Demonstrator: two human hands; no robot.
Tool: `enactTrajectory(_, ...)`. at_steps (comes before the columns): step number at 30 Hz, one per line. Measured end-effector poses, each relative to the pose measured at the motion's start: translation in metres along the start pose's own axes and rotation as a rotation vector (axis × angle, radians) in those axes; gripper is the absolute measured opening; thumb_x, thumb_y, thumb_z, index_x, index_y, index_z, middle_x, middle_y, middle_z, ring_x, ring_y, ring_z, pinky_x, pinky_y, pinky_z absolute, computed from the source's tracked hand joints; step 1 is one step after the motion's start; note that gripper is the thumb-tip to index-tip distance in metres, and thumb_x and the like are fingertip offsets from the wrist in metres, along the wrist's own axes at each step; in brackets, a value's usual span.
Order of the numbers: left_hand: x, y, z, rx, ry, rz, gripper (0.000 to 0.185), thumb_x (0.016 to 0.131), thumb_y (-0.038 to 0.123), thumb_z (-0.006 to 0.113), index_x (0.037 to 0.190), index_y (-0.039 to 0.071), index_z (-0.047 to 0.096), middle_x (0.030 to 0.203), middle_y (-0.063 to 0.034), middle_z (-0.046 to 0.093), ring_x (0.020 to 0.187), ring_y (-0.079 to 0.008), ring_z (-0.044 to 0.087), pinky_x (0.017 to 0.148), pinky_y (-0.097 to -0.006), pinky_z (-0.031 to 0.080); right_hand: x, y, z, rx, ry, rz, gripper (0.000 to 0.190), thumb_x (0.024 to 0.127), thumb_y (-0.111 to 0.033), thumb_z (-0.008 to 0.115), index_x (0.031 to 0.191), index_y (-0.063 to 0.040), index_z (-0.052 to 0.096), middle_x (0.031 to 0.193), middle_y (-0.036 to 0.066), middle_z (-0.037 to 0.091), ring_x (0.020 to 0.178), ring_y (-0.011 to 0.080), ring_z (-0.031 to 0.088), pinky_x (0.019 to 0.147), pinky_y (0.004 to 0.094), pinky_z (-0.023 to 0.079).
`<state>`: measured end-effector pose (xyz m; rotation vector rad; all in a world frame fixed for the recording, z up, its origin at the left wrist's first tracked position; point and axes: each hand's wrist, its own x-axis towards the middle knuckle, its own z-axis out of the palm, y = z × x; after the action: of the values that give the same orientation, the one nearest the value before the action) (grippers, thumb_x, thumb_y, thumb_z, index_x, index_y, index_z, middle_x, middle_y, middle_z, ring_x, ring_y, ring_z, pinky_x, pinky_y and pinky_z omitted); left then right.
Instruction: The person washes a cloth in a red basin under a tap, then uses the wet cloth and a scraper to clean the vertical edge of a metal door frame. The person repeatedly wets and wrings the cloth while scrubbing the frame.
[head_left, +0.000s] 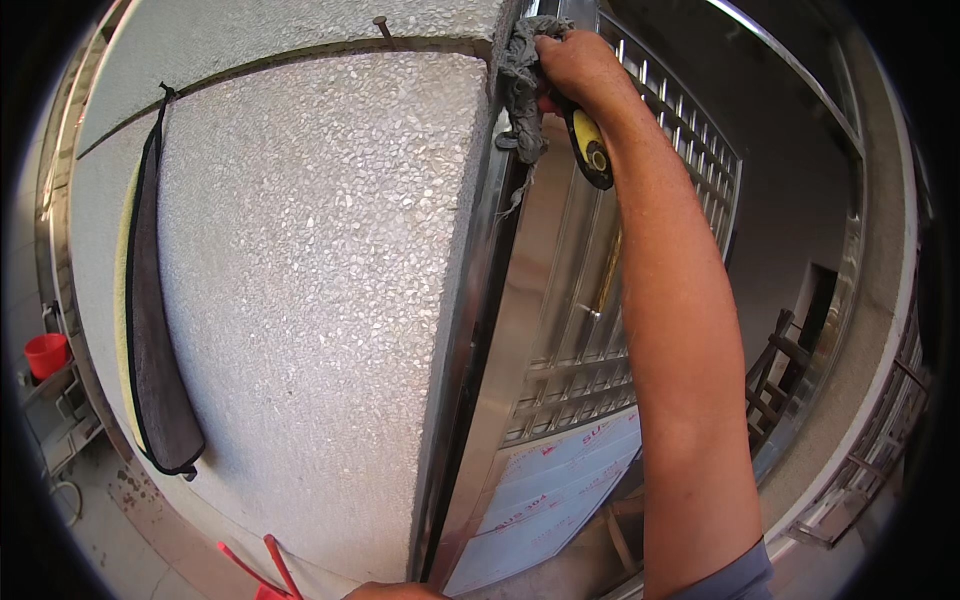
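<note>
My right hand (581, 67) reaches up to the stainless steel door frame (491, 300). It grips a crumpled grey rag (525, 90) against the frame, with frayed threads hanging below. A yellow-and-black tool handle (590, 150) sticks down from the same hand; its working end is hidden. Only a sliver of my left hand (397, 592) shows at the bottom edge, so its fingers and anything in them are out of sight. Left of it rise two red handle-like bars (281, 562) of an object mostly cut off.
A pebble-finished wall (315, 262) bears a protruding nail (384, 31) and a hanging grey-and-yellow towel (161, 337). The barred metal door (570, 300) has a lever handle and a film-covered lower panel (547, 487). A red bucket (46, 355) stands far left; wooden pieces (772, 375) lean at right.
</note>
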<state>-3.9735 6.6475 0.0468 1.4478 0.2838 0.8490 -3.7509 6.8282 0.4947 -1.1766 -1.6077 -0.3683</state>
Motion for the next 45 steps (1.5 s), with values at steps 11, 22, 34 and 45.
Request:
enactTrajectory(11,-0.011,0.001,0.022,0.004,-0.044,0.002,0.018,0.097,0.012,0.070,0.109,-0.001,0.068,0.090,-0.0060,0.072,0.081,-0.0125,0.068,0.072,-0.0288,0.055,-0.231,0.112,0.121,0.296,0.093,0.021,0.024,0.099,-0.024,0.060,0.104,0.000,0.057,0.066,0.012,0.066,0.047,0.0200,0.064,0.047,0.0347,0.051)
enactTrajectory(22,-0.032,-0.150,0.035,0.717,0.477,-0.191,0.039,0.103,0.035,0.062,0.118,-0.001,0.062,0.096,-0.0072,0.070,0.085,-0.0173,0.067,0.075,-0.0319,0.055,-0.598,0.143,0.145,0.780,-0.309,0.751,0.019,0.099,-0.015,0.066,0.089,-0.002,0.055,0.071,0.004,0.065,0.059,0.0100,0.061,0.052,0.0284,0.050)
enactTrajectory(34,-0.011,-0.169,0.059,0.503,0.588,-0.011,0.036,0.102,0.033,0.058,0.098,-0.002,0.064,0.079,-0.0211,0.069,0.070,-0.0321,0.068,0.064,-0.0423,0.053,-0.597,0.093,0.069,1.004,-0.353,0.684,0.016,0.096,-0.008,0.059,0.095,-0.001,0.073,0.082,0.002,0.062,0.069,0.0135,0.059,0.062,0.0267,0.049)
enactTrajectory(45,-0.040,-0.096,0.043,0.719,0.305,-0.178,0.023,0.097,0.025,0.066,0.098,0.002,0.065,0.079,-0.0224,0.067,0.069,-0.0385,0.066,0.063,-0.0445,0.052,-0.298,0.136,0.047,1.083,0.203,-0.102,0.013,0.100,-0.007,0.056,0.110,0.001,0.061,0.101,0.002,0.065,0.090,0.0078,0.057,0.082,0.0251,0.048)
